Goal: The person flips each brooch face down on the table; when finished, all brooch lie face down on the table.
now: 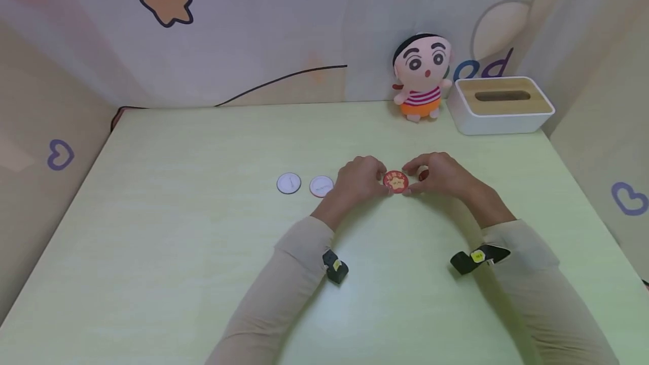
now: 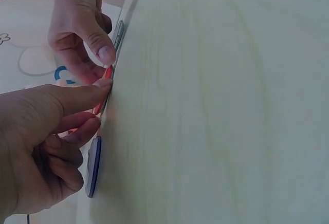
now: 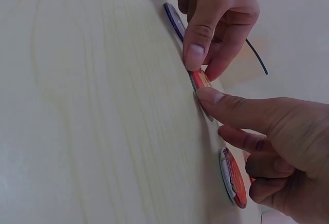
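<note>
A round red badge (image 1: 396, 182) with yellow print lies between both hands on the table. My left hand (image 1: 361, 178) pinches its left rim between thumb and finger. On the opposite rim, my right hand (image 1: 442, 174) grips with thumb and forefinger. Partly covered by the right hand is another red badge (image 1: 423, 174), whose patterned face (image 3: 235, 178) shows in the right wrist view. Left of the left hand lie two white-faced discs: one (image 1: 321, 186) close to the wrist, the other (image 1: 289, 183) farther out. A blue-rimmed disc (image 2: 94, 167) appears below the left fingers in the left wrist view.
A plush doll (image 1: 422, 78) sits at the table's back edge. Right of it stands a white tissue box (image 1: 499, 123) with a wooden lid. Printed curtains (image 1: 253, 32) hang behind and beside the pale table (image 1: 152, 241). Small black cameras sit on both wrists.
</note>
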Motion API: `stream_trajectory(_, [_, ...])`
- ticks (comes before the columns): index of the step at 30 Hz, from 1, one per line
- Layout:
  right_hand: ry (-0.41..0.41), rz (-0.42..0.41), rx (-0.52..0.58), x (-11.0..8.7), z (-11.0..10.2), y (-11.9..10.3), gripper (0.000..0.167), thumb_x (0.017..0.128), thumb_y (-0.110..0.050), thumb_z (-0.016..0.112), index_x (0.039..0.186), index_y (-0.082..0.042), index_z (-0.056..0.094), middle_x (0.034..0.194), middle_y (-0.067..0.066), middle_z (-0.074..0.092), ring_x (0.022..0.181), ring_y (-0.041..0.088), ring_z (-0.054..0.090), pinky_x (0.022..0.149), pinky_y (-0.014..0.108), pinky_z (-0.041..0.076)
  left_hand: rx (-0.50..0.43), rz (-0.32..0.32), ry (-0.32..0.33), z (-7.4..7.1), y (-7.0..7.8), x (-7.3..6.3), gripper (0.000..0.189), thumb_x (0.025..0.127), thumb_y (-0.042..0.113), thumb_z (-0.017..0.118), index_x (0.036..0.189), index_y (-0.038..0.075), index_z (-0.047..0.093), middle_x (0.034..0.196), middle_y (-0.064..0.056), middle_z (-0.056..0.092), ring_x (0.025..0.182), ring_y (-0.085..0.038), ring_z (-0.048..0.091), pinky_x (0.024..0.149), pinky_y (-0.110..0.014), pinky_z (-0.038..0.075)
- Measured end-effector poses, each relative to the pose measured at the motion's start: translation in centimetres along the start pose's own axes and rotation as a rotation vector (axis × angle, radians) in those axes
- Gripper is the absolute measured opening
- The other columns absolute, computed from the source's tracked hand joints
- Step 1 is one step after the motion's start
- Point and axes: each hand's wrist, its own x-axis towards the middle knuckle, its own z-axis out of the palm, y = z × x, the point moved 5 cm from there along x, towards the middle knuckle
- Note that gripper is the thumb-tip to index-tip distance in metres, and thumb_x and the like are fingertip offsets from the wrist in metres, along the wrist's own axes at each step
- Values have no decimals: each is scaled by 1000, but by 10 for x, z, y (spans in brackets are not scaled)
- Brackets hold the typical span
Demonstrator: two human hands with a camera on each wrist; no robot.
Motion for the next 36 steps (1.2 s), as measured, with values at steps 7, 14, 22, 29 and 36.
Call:
stream_trajectory(7, [4,-4,49,1,3,2,44,84,-14,84,125,-3,71,122,18,73,102,29,59,81,25,51,-23,4,-10,3,6,-1,37,87,31,82,117,11,76,107,0,77,88,-13,61,75,-26,50])
stream_trajectory(14, [24,-21,47,1,3,3,40,83,-11,83,121,-2,73,119,18,74,99,28,59,80,26,50,-15,19,1,4,8,-1,34,88,28,81,117,12,76,107,1,78,91,-13,62,82,-29,53])
stream_trajectory(22, [27,-41,38,1,2,0,38,83,-8,83,120,-1,74,117,19,75,98,28,58,80,28,49,-27,9,17,3,7,0,36,88,27,81,120,12,76,113,-1,78,99,-14,65,87,-32,55])
stream_trajectory(29, [23,-36,38,1,7,0,41,85,-9,82,124,-1,72,119,19,74,99,27,58,81,26,48,-37,5,10,7,4,0,32,88,26,80,117,12,77,110,0,78,93,-13,63,81,-30,54])
stream_trajectory(36, [36,-47,37,-1,5,-3,42,83,-11,84,122,-1,71,111,17,73,99,28,58,83,27,50,-49,19,22,7,5,0,37,88,24,80,122,11,74,113,-1,77,101,-14,65,90,-32,55])
